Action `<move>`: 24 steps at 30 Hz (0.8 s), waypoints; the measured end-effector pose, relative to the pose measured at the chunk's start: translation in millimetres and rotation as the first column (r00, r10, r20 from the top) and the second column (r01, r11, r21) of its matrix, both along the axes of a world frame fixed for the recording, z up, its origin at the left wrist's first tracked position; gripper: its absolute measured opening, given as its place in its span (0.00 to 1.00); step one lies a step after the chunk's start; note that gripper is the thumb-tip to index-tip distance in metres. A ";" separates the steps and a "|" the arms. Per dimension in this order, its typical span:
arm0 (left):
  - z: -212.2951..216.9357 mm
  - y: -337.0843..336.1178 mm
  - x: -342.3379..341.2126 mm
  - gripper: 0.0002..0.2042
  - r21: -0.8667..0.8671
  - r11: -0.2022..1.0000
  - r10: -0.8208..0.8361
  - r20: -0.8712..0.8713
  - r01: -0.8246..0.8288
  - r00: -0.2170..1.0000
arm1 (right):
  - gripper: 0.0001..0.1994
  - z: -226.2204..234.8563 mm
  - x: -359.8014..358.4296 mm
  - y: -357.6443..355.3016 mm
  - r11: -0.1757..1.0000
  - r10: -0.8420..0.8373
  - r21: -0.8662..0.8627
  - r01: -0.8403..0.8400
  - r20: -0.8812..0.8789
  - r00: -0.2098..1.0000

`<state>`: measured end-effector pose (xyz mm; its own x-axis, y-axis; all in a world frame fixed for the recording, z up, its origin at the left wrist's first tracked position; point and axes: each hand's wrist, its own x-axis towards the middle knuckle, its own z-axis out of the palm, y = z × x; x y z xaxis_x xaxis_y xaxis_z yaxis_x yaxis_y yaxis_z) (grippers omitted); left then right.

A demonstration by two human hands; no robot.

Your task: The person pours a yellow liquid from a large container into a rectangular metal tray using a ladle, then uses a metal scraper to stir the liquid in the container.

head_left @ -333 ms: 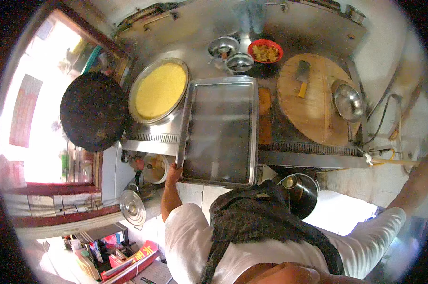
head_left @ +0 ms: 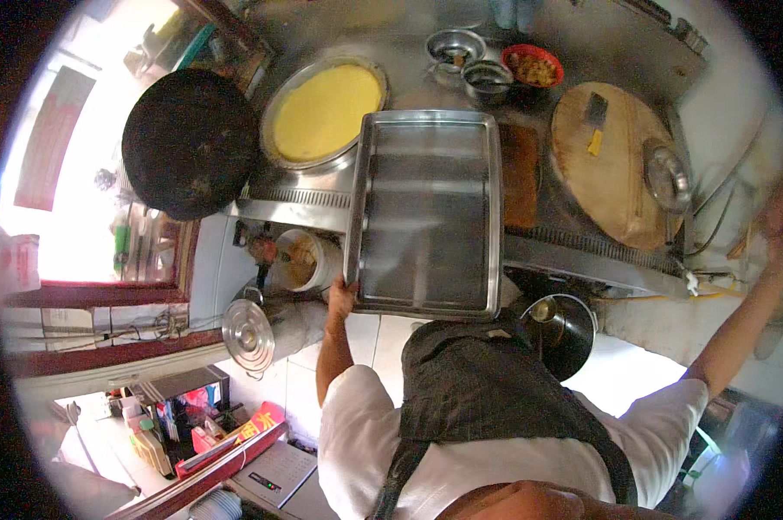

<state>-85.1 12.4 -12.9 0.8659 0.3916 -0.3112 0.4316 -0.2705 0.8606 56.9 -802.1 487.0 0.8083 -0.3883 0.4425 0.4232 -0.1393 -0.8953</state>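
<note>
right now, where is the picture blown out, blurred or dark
Head view: the window glares white at left; the right hand looks blurred near the right rim; the corners fall to black; pale reflections cross the metal tray.

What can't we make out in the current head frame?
Head view, right hand: blurred near the dark rim; can't tell what it touches.
Head view, left hand: finger ends hidden by the tray.
Head view, counter: part hidden by the tray.
Head view, black pot: left part hidden by the apron.
Head view, front steel bowl: contents too small and dark.
</note>
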 end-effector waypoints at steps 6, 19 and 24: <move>14.1 -13.6 -117.2 0.05 -0.011 0.996 0.090 0.205 -0.089 0.975 | 0.07 -99.2 -56.4 201.3 0.973 0.228 0.084 -0.216 -0.173 0.958; 56.1 45.4 -264.0 0.10 0.001 0.877 0.477 0.113 -0.480 0.872 | 0.17 -131.3 -77.3 455.2 0.786 0.610 0.228 -0.574 -0.140 0.780; 37.1 28.7 -234.9 0.10 0.053 0.775 0.604 0.231 -0.630 0.763 | 0.17 -155.5 -29.1 512.0 0.723 0.690 0.172 -0.669 -0.150 0.708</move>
<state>-320.0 41.1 24.2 0.4594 0.8845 -0.0810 0.3729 -0.1094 0.9214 27.8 -290.1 331.5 0.9326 0.2675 0.2425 0.1891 0.2102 -0.9592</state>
